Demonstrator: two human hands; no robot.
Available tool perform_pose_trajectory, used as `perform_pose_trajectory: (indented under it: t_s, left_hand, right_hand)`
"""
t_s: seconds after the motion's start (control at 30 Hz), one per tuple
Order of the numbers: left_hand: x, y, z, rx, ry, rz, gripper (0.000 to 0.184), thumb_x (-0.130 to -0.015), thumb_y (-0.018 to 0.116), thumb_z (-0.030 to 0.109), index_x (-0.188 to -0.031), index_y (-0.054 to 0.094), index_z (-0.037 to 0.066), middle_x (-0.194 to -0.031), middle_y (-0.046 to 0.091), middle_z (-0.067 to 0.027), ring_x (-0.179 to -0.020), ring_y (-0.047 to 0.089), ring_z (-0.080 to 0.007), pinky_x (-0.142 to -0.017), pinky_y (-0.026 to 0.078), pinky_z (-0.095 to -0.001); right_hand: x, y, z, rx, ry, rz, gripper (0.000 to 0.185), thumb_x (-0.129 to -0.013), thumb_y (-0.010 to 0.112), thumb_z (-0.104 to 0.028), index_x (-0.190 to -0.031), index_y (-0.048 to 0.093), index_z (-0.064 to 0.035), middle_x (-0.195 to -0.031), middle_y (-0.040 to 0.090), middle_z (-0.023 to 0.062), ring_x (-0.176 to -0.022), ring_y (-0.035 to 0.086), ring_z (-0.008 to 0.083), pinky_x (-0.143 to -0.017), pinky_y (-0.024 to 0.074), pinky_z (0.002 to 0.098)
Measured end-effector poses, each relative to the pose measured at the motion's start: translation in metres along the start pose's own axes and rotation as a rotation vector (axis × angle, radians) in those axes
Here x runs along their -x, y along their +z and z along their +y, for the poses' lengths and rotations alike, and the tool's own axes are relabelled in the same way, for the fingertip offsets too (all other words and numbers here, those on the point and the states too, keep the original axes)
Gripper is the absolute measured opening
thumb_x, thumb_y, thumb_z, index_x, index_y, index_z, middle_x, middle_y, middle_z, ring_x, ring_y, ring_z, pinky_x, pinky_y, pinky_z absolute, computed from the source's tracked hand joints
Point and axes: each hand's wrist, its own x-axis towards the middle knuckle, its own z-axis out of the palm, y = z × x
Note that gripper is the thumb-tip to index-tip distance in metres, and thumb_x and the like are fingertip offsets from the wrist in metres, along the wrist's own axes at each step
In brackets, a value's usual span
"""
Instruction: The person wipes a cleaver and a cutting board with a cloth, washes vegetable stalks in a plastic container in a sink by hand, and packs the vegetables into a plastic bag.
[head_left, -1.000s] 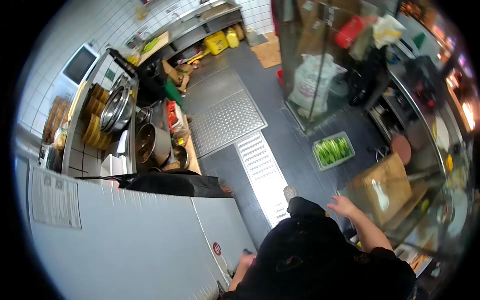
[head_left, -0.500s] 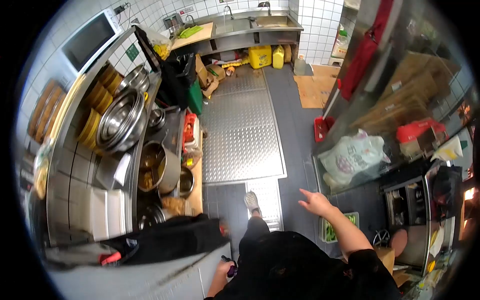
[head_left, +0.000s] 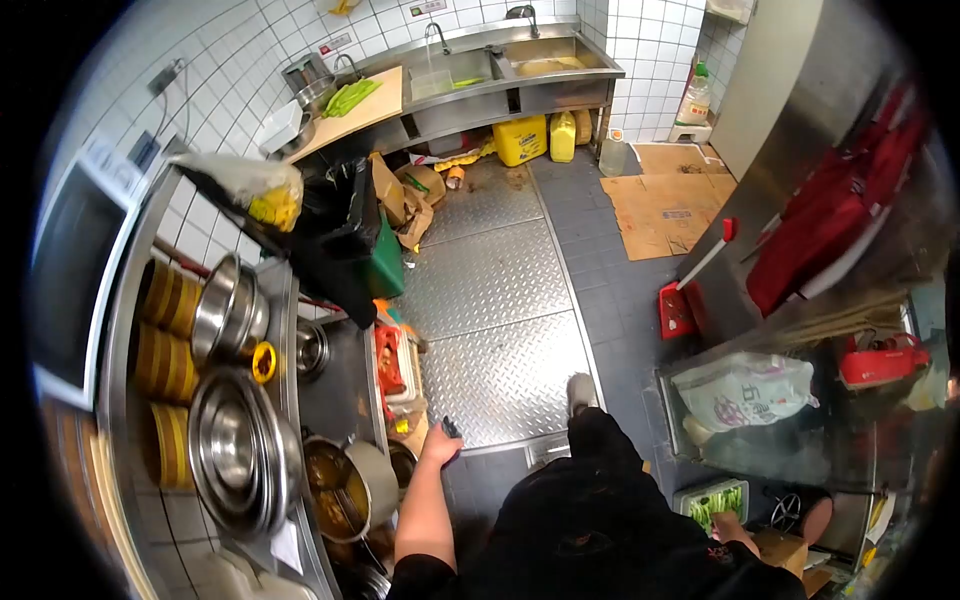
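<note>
My left hand [head_left: 438,445] is closed round a small dark object [head_left: 451,428], mostly covered by my fingers; I cannot make out its kind. It is held out over the floor, beside the low shelf with a red basket [head_left: 390,362]. My right hand [head_left: 728,527] hangs low at my side, in front of a tray of cut green vegetables [head_left: 712,503] in this view. Its fingers are too small and foreshortened to read, and whether it touches the tray does not show. My shoe [head_left: 580,391] is on the metal floor plate [head_left: 490,320].
At left are a rack with steel bowls [head_left: 240,450] and a large pot [head_left: 370,490]. A green bin [head_left: 386,258] stands further on. Sinks [head_left: 560,92] line the back wall. Flattened cardboard [head_left: 660,215] and a red dustpan [head_left: 676,313] lie at right.
I have walked forward toward the sinks. My left hand has swung forward with the dark object; my right hand has swung down and back from its stretched-out position.
</note>
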Motion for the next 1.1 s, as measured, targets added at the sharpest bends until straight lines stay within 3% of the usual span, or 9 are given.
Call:
perform_pose_trajectory:
  t_s: [0.07, 0.23, 0.3, 0.47, 0.5, 0.53, 0.73, 1.0, 1.1]
  left_hand:
    - [-0.06, -0.012, 0.031, 0.108, 0.011, -0.005, 0.079, -0.064, 0.081, 0.023, -0.131, 0.052, -0.007, -0.116, 0.067, -0.0261, -0.111, 0.065, -0.037, -0.097, 0.051, -0.039]
    - [-0.123, -0.011, 0.082, 0.011, -0.051, 0.096, 0.08, -0.065, 0.078, 0.022, -0.133, 0.049, -0.008, -0.113, 0.068, -0.0261, -0.111, 0.064, -0.0394, -0.096, 0.051, -0.0391]
    - [-0.122, -0.017, 0.102, 0.216, -0.409, -0.165, 0.083, -0.066, 0.079, 0.024, -0.134, 0.046, -0.01, -0.107, 0.068, -0.0271, -0.105, 0.065, -0.0412, -0.092, 0.052, -0.0398]
    - [-0.121, -0.026, 0.123, 0.242, -0.588, -0.196, 0.071, -0.065, 0.078, 0.022, -0.124, 0.051, -0.008, -0.102, 0.069, -0.0242, -0.097, 0.066, -0.0378, -0.086, 0.052, -0.0402]
    - [-0.131, -0.031, 0.133, 0.274, -0.607, -0.183, 0.069, -0.065, 0.077, 0.022, -0.122, 0.052, -0.007, -0.101, 0.069, -0.0236, -0.095, 0.066, -0.0371, -0.084, 0.053, -0.0403]
    - [-0.144, -0.035, 0.142, 0.301, -0.626, -0.172, 0.067, -0.065, 0.077, 0.022, -0.121, 0.053, -0.007, -0.099, 0.069, -0.0231, -0.094, 0.066, -0.0364, -0.083, 0.053, -0.0404]
    - [-0.286, -0.082, 0.188, 0.382, -0.648, -0.142, 0.053, -0.064, 0.076, 0.02, -0.109, 0.059, -0.004, -0.093, 0.069, -0.0196, -0.085, 0.067, -0.0323, -0.075, 0.054, -0.0409]
    - [-0.601, -0.252, 0.253, 0.22, -0.354, -0.064, 0.046, -0.062, 0.074, 0.015, -0.102, 0.062, -0.003, -0.082, 0.069, -0.0179, -0.068, 0.067, -0.0296, -0.065, 0.055, -0.0416]
    - [-0.702, -0.332, 0.312, 0.234, -0.386, 0.271, 0.052, -0.063, 0.072, 0.011, -0.111, 0.057, -0.003, -0.09, 0.067, -0.0106, -0.077, 0.066, -0.0258, -0.067, 0.053, -0.039]
  right_hand:
    - [-0.036, 0.009, -0.032, 0.224, -0.293, -0.064, 0.023, -0.09, 0.065, -0.017, -0.076, 0.057, -0.0015, -0.07, 0.058, 0.0185, -0.059, 0.055, 0.0297, -0.055, 0.0426, 0.0446]
    - [-0.101, 0.083, -0.266, 0.165, -0.184, -0.08, 0.021, -0.09, 0.062, -0.015, -0.073, 0.062, -0.0037, -0.062, 0.059, 0.0157, -0.051, 0.057, 0.0295, -0.049, 0.0442, 0.0472]
    - [-0.164, 0.115, -0.385, 0.206, -0.35, -0.088, 0.022, -0.09, 0.061, -0.014, -0.071, 0.064, -0.0046, -0.058, 0.06, 0.0146, -0.048, 0.058, 0.0294, -0.046, 0.0448, 0.0483]
    - [-0.09, 0.203, -0.774, 0.468, -1.24, 0.214, 0.022, -0.094, 0.057, -0.023, -0.095, 0.062, -0.0011, -0.07, 0.065, 0.0154, -0.053, 0.063, 0.023, -0.048, 0.0491, 0.0381]
    - [-0.085, 0.227, -0.84, 0.44, -1.684, 0.483, 0.032, -0.094, 0.059, -0.022, -0.114, 0.063, 0.0023, -0.073, 0.067, 0.0158, -0.059, 0.065, 0.0214, -0.055, 0.0523, 0.0362]
    - [0.009, 0.238, -0.904, 0.38, -1.282, 0.17, 0.044, -0.087, 0.066, -0.024, -0.123, 0.063, 0.0016, -0.106, 0.07, 0.0259, -0.097, 0.067, 0.0419, -0.084, 0.0527, 0.0466]
    - [0.209, 0.372, -1.123, 0.209, -1.375, -0.202, 0.044, -0.094, 0.065, -0.023, -0.129, 0.058, 0.0029, -0.086, 0.072, 0.014, -0.074, 0.07, 0.0159, -0.069, 0.0553, 0.0302]
    - [0.298, 0.492, -1.277, -0.136, -0.882, -0.805, 0.046, -0.098, 0.064, -0.02, -0.135, 0.052, 0.0029, -0.113, 0.068, 0.0115, -0.099, 0.068, 0.0214, -0.09, 0.0546, 0.0348]
    - [0.326, 0.512, -1.347, -0.272, -0.867, -0.855, 0.046, -0.099, 0.062, -0.022, -0.136, 0.052, 0.0029, -0.117, 0.067, 0.0133, -0.105, 0.066, 0.0231, -0.097, 0.0523, 0.0378]
